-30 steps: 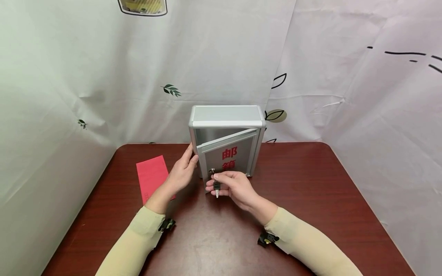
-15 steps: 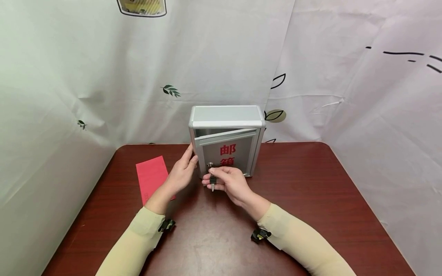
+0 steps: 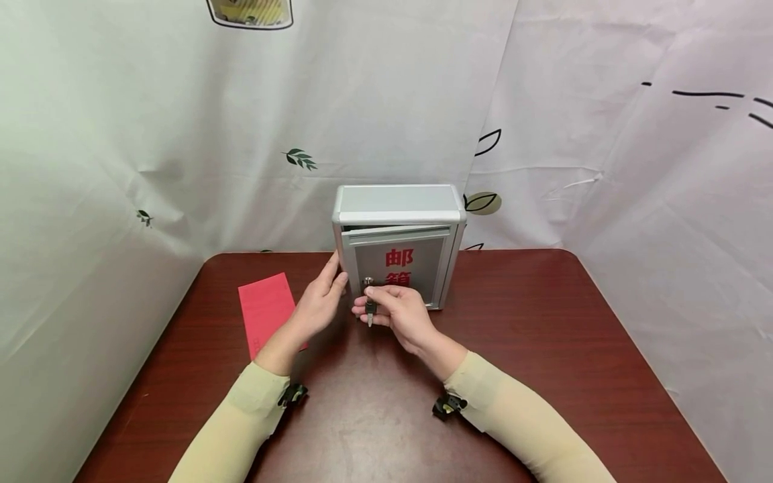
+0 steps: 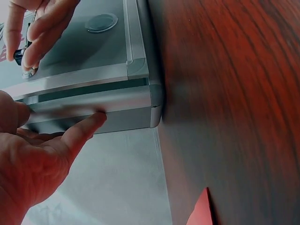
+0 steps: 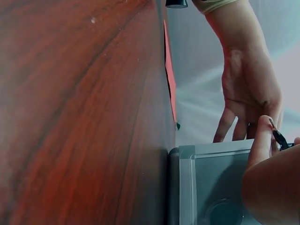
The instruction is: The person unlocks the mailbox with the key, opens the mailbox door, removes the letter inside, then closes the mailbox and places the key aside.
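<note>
A silver metal mailbox [image 3: 398, 200] with red characters stands upright on the table. Its hinged front door [image 3: 427, 265] is slightly ajar at the left edge; the left wrist view shows a narrow gap [image 4: 93, 89] there. My left hand [image 3: 317, 307] rests against the box's left side, fingers extended along it. At the lock [image 3: 368, 281], the thumb and fingers of my right hand [image 3: 407, 318] pinch a key whose head they mostly hide. A second key [image 3: 370, 315] with a black head hangs below, in front of the other fingers.
A red envelope [image 3: 266, 308] lies flat on the dark red wooden table [image 3: 531, 322], left of the mailbox and partly under the left forearm. White printed cloth [image 3: 386, 87] surrounds the table behind and at both sides.
The mailbox door has swung inward from wide ajar to nearly closed. My right hand has moved forward and slightly left with the key; the left hand has stayed against the box.
</note>
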{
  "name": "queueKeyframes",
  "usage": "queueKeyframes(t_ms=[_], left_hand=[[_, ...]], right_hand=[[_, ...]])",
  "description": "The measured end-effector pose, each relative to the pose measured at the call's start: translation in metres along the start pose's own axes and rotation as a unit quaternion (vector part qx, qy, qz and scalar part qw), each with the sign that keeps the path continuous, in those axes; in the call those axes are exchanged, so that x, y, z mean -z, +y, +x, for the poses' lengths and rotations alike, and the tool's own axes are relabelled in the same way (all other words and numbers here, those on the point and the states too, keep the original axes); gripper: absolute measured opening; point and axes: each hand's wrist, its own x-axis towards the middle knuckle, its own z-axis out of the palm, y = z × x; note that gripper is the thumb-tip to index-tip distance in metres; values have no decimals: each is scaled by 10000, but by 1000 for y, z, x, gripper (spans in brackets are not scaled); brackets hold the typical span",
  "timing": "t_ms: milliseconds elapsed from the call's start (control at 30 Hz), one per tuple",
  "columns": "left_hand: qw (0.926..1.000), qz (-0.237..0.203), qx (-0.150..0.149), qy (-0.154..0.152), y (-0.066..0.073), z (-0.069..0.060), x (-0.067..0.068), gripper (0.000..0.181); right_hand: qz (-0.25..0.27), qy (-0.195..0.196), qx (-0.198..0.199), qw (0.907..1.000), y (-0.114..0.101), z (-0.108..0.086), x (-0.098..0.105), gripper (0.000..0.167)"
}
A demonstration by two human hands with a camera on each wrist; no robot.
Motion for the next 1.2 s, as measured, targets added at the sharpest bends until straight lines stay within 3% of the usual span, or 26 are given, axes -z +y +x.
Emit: queueKeyframes(t_ms=[133, 267, 300, 400, 500, 533, 700, 1200], left_hand=[[10000, -9, -12, -23, -1, 0, 0, 65], [9996, -116, -263, -23, -8, 1, 1, 66], [9988, -200, -450, -3, -19, 4, 0, 67], [9983, -180, -553, 39, -21, 5, 0, 67], [9989, -150, -439, 59, -17, 4, -1, 67], [9996, -57, -263, 53, -6, 1, 0, 65], [9999, 67, -31, 72, -1, 0, -1, 64], [9999, 89, -45, 110, -2, 1, -1, 65]], right_hand=[[-13, 68, 26, 10000, 0, 3, -1, 32], [33, 164, 15, 9999, 0, 6, -2, 32], [44, 187, 16, 9998, 0, 6, -3, 32], [81, 227, 19, 9997, 0, 7, -3, 32], [94, 242, 22, 9997, 0, 8, -4, 31], [95, 240, 25, 9997, 1, 9, -4, 31], [92, 243, 36, 9997, 1, 10, -4, 31], [136, 244, 44, 9996, 2, 13, -3, 27]])
